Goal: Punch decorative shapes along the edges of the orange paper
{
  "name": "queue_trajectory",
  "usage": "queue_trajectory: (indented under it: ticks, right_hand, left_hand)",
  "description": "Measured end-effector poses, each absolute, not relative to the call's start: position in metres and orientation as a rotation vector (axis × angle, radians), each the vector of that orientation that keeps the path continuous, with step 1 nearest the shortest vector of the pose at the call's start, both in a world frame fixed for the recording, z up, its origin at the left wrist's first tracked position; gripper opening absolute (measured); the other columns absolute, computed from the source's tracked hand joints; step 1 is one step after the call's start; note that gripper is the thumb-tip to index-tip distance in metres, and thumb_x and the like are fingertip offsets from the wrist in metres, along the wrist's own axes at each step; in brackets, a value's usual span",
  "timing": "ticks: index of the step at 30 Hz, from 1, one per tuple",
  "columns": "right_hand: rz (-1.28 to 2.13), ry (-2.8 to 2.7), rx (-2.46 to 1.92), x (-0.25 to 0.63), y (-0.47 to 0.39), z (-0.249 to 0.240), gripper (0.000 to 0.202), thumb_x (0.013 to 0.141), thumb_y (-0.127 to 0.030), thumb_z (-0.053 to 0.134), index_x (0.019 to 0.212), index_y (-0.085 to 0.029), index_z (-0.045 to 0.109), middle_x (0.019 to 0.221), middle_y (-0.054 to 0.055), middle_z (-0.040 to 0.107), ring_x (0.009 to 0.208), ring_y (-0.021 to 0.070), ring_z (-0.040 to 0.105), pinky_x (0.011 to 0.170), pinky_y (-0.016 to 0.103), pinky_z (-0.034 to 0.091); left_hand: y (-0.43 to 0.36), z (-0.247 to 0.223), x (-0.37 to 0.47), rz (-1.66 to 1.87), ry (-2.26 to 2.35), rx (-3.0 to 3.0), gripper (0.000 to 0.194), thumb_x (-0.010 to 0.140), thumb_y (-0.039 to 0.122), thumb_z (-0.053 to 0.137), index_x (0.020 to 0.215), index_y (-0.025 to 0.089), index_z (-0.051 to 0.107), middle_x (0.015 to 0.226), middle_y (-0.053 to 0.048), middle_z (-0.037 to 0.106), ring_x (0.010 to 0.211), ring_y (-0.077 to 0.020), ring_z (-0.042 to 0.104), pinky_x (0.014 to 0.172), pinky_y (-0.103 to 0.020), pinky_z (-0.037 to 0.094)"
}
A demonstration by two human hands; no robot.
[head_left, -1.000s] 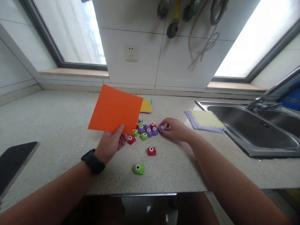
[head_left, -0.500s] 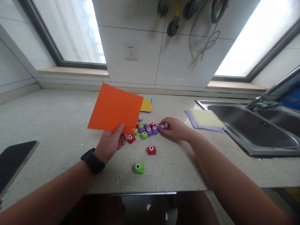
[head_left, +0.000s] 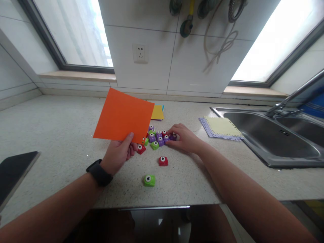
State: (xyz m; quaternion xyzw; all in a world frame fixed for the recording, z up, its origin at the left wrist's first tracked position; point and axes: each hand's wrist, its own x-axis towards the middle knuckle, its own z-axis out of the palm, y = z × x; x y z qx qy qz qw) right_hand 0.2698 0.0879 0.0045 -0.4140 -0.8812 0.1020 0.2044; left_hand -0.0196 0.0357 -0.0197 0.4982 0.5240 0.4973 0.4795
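Observation:
My left hand point(head_left: 120, 150) pinches an orange sheet of paper point(head_left: 125, 116) by its lower edge, thumb on top. Small punched holes show at the sheet's lower right corner. In a cluster beside it stand several purple, green and red craft punches, partly hidden by the paper. My right hand point(head_left: 183, 137) has its thumb and fingertips around a purple craft punch point(head_left: 166, 138) at the cluster's right side. Another purple punch point(head_left: 173, 136) sits under its curled fingers. Closer to me are a red craft punch point(head_left: 163, 161) and a green craft punch point(head_left: 149, 180), apart from the others.
A stack of coloured paper point(head_left: 159, 112) lies behind the cluster. To the right, yellow and lilac sheets point(head_left: 221, 127) with punched edges lie against the steel sink point(head_left: 253, 155). A dark flat object point(head_left: 16, 172) is at the counter's left. The wall carries a socket point(head_left: 140, 53).
My right hand has shifted left, from the outermost purple punch to the neighbouring one. My left hand still holds the orange paper in nearly the same place.

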Motion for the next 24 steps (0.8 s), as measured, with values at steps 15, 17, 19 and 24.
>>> queue_trajectory:
  ticks: [15, 17, 19, 24]
  right_hand:
    - [0.09, -2.576, -1.01, 0.23, 0.065, 0.009, 0.034, 0.091, -0.046, 0.069, 0.122, -0.03, 0.071, 0.12, 0.007, 0.067, 0.112, 0.0298, 0.052, 0.096, 0.046, 0.034]
    - [0.06, -2.596, -1.006, 0.226, 0.064, 0.008, 0.036, 0.092, -0.046, 0.068, 0.125, -0.031, 0.07, 0.122, 0.007, 0.068, 0.112, 0.0302, 0.051, 0.095, 0.046, 0.033]
    - [0.053, -2.592, -1.013, 0.226, 0.064, 0.008, 0.037, 0.093, -0.045, 0.068, 0.126, -0.031, 0.07, 0.122, 0.007, 0.068, 0.112, 0.0298, 0.051, 0.095, 0.045, 0.032]
    - [0.053, -2.616, -1.016, 0.232, 0.065, 0.007, 0.057, 0.084, -0.058, 0.074, 0.133, -0.03, 0.065, 0.127, 0.009, 0.065, 0.114, 0.0327, 0.05, 0.097, 0.047, 0.032]
  left_hand:
    - [0.036, -0.018, -0.019, 1.246, 1.281, 1.23, 0.057, 0.097, 0.052, 0.052, 0.056, 0.015, 0.064, 0.044, -0.001, 0.054, 0.035, -0.0073, 0.043, 0.037, -0.018, 0.03]
    - [0.036, -0.017, -0.018, 1.245, 1.282, 1.224, 0.057, 0.097, 0.052, 0.053, 0.055, 0.015, 0.064, 0.043, -0.001, 0.054, 0.035, -0.0075, 0.043, 0.036, -0.018, 0.03]
    - [0.036, -0.016, -0.018, 1.241, 1.283, 1.217, 0.057, 0.097, 0.052, 0.053, 0.055, 0.015, 0.064, 0.043, 0.0, 0.054, 0.035, -0.0075, 0.043, 0.036, -0.018, 0.03]
    - [0.036, -0.016, -0.018, 1.236, 1.276, 1.207, 0.056, 0.097, 0.052, 0.053, 0.055, 0.015, 0.064, 0.043, 0.0, 0.053, 0.035, -0.0072, 0.042, 0.036, -0.018, 0.03]
